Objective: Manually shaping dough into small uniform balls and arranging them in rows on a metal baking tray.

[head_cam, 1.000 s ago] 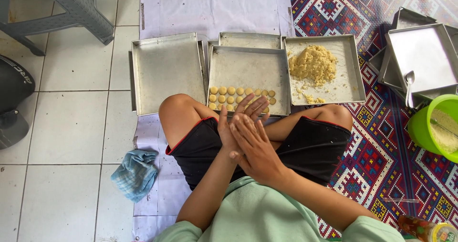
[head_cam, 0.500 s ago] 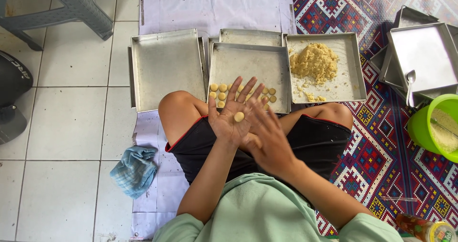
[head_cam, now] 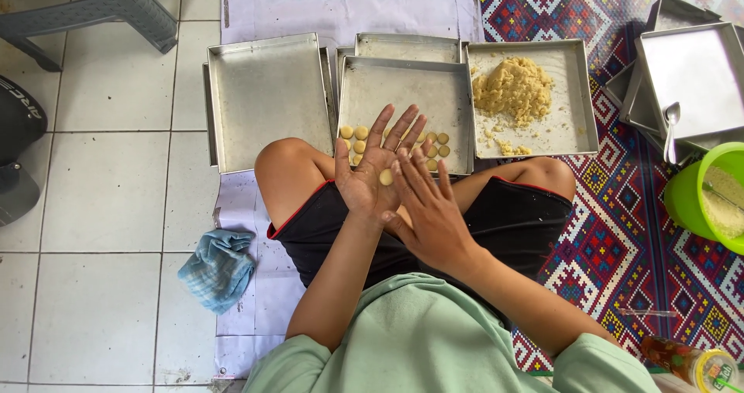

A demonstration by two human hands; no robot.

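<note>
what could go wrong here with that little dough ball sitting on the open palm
1. The dough ball lies loose on the flat, open left hand, with the right hand drawn aside, so a tilt might roll it onto the lap.
2. The finished balls sit close together at the near edge of the middle tray; setting another down could squash them.
3. The tray's near rim is close to the knees, so a leg shift might jolt it.

Pale yellow dough ball (head_cam: 385,177), green bowl (head_cam: 690,199)
</note>
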